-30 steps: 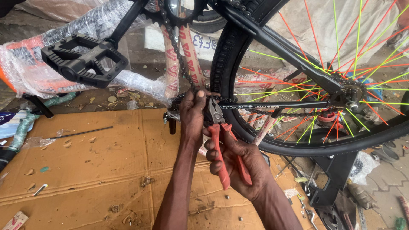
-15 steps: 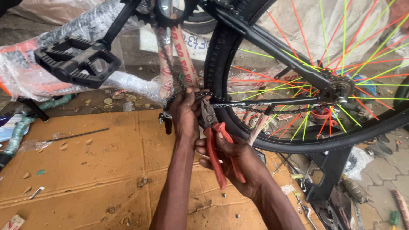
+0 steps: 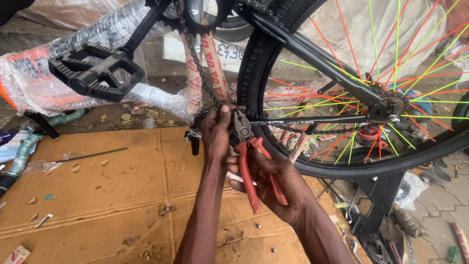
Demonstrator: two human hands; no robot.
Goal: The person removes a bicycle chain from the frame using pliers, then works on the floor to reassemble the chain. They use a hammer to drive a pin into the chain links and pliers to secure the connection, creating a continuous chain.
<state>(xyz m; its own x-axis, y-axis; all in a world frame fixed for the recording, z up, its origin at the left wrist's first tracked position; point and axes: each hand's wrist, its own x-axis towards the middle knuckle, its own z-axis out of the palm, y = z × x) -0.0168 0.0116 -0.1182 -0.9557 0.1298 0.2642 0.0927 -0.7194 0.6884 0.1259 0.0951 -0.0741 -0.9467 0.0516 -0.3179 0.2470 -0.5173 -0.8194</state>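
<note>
Upright, red-handled pliers (image 3: 251,161) in right hand (image 3: 273,183), nose toward chain (image 3: 205,83).

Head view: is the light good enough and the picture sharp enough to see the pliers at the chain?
Head view: soft, even daylight, no glare or hard shadows; the red-handled pliers in the right hand and the left hand at the chain are sharp; the wheel bends slightly near the frame edge.

The pliers (image 3: 254,168) have red handles. The pedal (image 3: 95,73) and tyre (image 3: 251,73) are black; the spokes (image 3: 342,58) alternate orange and neon yellow. The cardboard (image 3: 97,205) is brown.
</note>
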